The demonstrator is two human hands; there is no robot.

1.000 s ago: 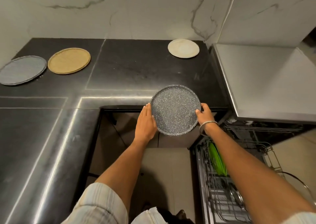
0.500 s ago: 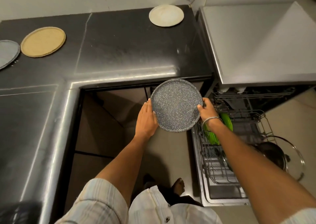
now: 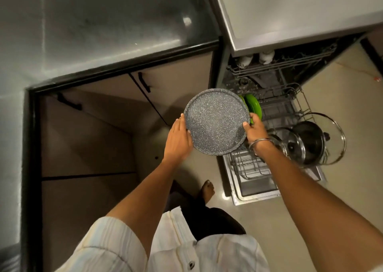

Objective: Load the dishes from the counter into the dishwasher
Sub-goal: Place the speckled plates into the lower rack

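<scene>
Both hands hold a round speckled grey plate (image 3: 215,124) up in the air, face toward the camera, with its edge caught between them. The left hand (image 3: 178,141) lies along the plate's left rim, fingers fairly straight and pressed flat against the edge, thumb behind where it cannot be seen. The right hand (image 3: 253,129) has its grip on the right rim, thumb over the front lip and fingers curled behind; a thin metal bangle (image 3: 260,144) sits on that wrist.

Just behind the right-hand grip, two green plates (image 3: 253,106) stand on edge in the pulled-out lower rack (image 3: 248,168) of the open dishwasher (image 3: 257,190). The grey plate hangs over the rack's left side, partly covering the green ones, and touches neither the rack nor them as far as the view shows. Further right of the right hand, a dark pot (image 3: 308,141) sits in the rack, with a glass lid (image 3: 295,147) leaning by it and a larger glass lid (image 3: 333,139) beyond. Above the grip the upper rack (image 3: 279,66) shows under a steel-grey top.

Left of and above the left hand runs the dark surface (image 3: 116,22), with beige cupboard doors (image 3: 93,130) below it. Beneath the plate, a bare foot (image 3: 207,190) stands on the tiled floor.
</scene>
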